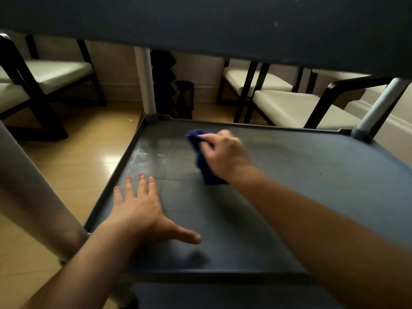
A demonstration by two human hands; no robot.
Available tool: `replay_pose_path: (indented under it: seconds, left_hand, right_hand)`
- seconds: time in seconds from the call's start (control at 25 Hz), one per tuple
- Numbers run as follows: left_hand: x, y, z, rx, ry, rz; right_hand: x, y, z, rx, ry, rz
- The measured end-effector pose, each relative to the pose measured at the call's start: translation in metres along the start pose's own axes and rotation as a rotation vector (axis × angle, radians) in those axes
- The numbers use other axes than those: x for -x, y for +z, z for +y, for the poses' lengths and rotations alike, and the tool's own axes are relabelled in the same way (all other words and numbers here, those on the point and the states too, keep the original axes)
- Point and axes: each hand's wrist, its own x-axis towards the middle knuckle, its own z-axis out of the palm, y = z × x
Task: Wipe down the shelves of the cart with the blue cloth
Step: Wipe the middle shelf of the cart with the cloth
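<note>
- Dark grey plastic cart shelf [289,186], raised lip all round, pale round posts at the far corners; another dark shelf overhead, a lower one just showing at the bottom edge
- Crumpled dark blue cloth [201,161], bunched on the shelf in the far-middle area, left of centre, pressed under the right hand [225,155]
- Right hand grip: fingers curled tight around the cloth, wad gathered in the palm, one end poking out beyond the fingertips, the other trailing toward the wrist
- Left hand [138,208]: flat on the shelf near the left lip, fingers spread wide, holding nothing, apparently bracing
- Cloth long axis: roughly from far-left to near-right, in line with the right forearm; far end pointing at the far-left corner post [146,85]
- Step in hand, judged: wiping this middle shelf; damp-looking sheen on the far-left patch, rest matt
- To do well: flatten the wad for wider contact, overlap strokes, run along the lip and into the corners by the posts, keep the left hand clear of the wiping path
</note>
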Motion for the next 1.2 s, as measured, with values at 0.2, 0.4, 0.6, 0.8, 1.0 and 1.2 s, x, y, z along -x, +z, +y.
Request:
replay_pose_path:
  seconds: [0.2,0.4,0.6,0.8,1.0,1.2]
  left_hand:
    - [0.023,0.015,-0.010,0.043,-0.072,-0.015]
    - [0.030,0.017,-0.012,0.029,-0.032,0.015]
    - [0.032,0.017,-0.015,0.011,-0.008,0.018]
    - [0.029,0.022,-0.017,-0.032,0.038,0.082]
    - [0.012,0.016,0.006,-0.005,0.231,0.147]
    - [-0.002,0.022,0.024,-0.037,0.220,0.005]
  right_hand:
    - [0.037,0.062,-0.107,-0.003,-0.252,-0.355]
    - [0.047,0.045,-0.043,0.130,-0.151,-0.270]
    - [0.084,-0.045,0.124,0.311,0.188,-0.143]
    - [0.119,-0.134,0.222,0.420,0.560,-0.112]
    - [0.108,-0.110,0.147,0.185,0.379,0.032]
    - [0.089,-0.045,0.002,-0.034,0.003,-0.016]
